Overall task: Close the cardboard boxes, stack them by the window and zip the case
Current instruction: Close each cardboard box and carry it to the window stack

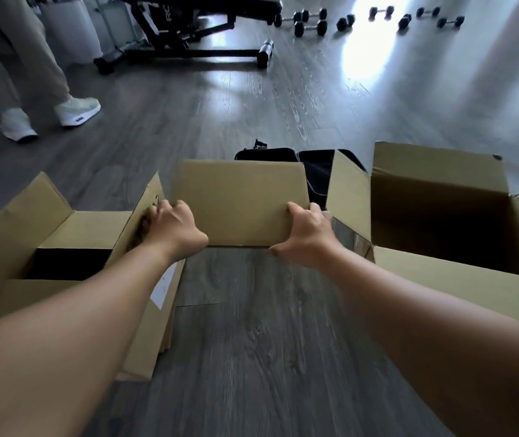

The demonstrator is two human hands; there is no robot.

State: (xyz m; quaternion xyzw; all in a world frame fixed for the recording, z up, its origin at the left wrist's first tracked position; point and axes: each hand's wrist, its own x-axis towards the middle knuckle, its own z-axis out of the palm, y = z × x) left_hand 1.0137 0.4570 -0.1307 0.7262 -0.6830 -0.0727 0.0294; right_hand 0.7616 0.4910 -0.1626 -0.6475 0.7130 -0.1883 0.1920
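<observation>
Closed brown cardboard box (239, 203), on grey wood-plank floor (252, 342), between two open brown cardboard boxes (62, 234) (441, 216). Left hand (173, 230) and right hand (307, 239), arms outstretched, fingers curled round its side edges. Black case (315, 171) behind, unzipped.

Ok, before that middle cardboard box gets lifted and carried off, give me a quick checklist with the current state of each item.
1. Left hand grips the middle box at its left side: ok.
2. Right hand grips its right side: ok.
3. Middle box closed on top: cannot tell.
4. Left box closed: not ok, flaps stand open.
5. Right box closed: not ok, flaps open.
6. Black case behind zipped: not ok, it lies open.
</observation>
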